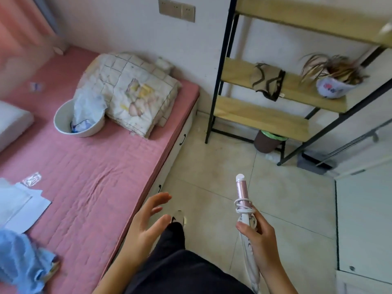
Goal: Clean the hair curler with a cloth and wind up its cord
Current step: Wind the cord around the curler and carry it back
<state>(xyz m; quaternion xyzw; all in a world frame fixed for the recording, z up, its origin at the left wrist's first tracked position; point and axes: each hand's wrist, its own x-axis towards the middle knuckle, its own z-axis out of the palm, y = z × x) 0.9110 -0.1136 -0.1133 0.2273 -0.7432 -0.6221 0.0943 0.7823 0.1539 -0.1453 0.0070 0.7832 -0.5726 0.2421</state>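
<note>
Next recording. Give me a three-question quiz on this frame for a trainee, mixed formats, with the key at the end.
1. True or false: loops of the cord go around the hair curler, which the right hand grips.
2. The left hand is: A) gripping the curler, B) open and holding nothing, C) pinching the cord.
3. Fill in: the blue cloth lies on the pink ____.

Key: 1 true; 2 B; 3 bed.
</note>
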